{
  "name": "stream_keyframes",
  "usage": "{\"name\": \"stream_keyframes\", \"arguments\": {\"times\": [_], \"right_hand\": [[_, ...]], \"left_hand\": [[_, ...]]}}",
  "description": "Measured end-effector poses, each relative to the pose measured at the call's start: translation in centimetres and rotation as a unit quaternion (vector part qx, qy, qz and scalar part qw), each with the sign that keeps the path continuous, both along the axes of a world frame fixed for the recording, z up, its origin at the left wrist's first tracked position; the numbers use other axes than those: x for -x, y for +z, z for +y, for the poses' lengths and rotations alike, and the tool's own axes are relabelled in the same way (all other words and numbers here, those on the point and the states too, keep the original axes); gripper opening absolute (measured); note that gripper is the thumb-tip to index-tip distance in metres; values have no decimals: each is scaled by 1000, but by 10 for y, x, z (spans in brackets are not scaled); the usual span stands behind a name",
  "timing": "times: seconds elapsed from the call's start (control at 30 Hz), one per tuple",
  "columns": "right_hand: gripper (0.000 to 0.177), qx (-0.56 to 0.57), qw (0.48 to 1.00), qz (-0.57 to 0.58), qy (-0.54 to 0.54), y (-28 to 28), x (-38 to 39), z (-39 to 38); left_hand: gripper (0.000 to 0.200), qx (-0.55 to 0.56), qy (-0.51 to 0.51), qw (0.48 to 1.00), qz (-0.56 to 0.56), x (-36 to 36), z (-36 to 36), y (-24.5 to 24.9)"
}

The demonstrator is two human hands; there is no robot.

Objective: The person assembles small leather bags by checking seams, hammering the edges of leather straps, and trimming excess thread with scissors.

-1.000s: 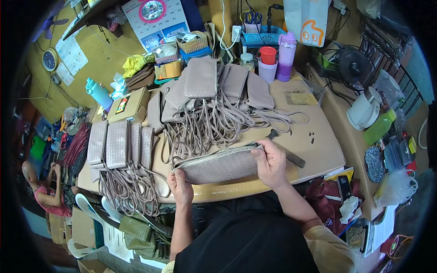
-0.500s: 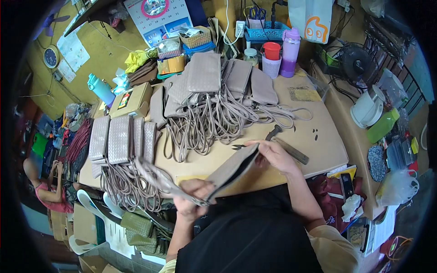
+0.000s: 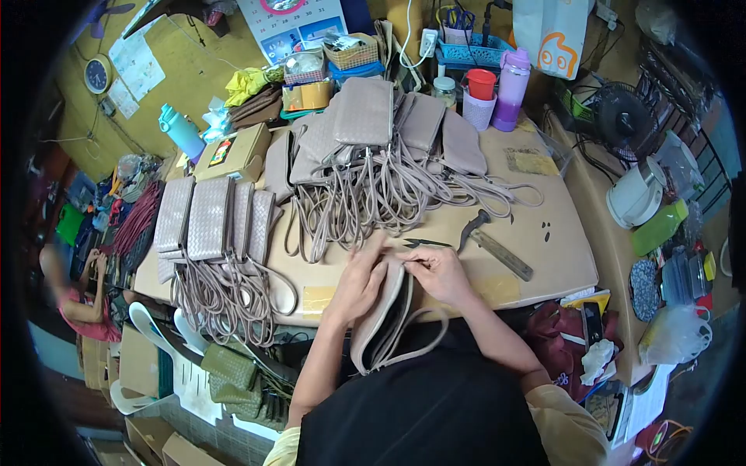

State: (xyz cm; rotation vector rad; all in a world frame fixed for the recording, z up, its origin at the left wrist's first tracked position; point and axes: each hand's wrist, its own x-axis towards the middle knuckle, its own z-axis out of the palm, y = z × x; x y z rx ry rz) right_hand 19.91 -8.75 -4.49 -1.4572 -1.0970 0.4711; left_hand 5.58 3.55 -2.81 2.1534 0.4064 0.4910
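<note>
A taupe pouch stands on end at the table's front edge, its dark opening facing up and a strap looped to its right. Along its left side, near the upper end, lies my left hand, its fingers round the pouch and slightly blurred. My right hand pinches the pouch's upper corner. Just beyond the hands are dark pliers and a hammer. Woven pouches with straps form one pile at the left and another at the back.
Behind the piles on the table stand a cardboard box, a teal bottle, a red cup and a purple bottle. A kettle is at the right. Another person is at the far left.
The pouch has turned from slanting to nearly lengthwise. My left hand has moved up and right along it, and my right hand has moved left and slightly down. The camera view has shifted a little.
</note>
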Motion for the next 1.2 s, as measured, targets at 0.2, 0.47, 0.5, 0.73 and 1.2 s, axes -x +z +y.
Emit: {"name": "stream_keyframes", "arguments": {"times": [0.2, 0.47, 0.5, 0.73, 1.2], "right_hand": [[10, -79, 942, -301, -129, 25, 3, 8], [10, -114, 905, -406, -51, 35, -9, 9], [13, -94, 939, -328, -39, 31, -10, 9], [24, -132, 966, 218, 37, -14, -43, 1], [39, 176, 816, -524, -168, -49, -91, -12]], "left_hand": [[26, 80, 29, 986, -142, -21, -4, -26], [27, 334, -28, 925, -177, -23, -7, -40], [28, 343, -41, 919, -193, -23, -7, -41], [32, 409, -82, 890, -183, -21, -7, -35], [60, 715, -188, 558, -377, -22, -9, -11]]}}
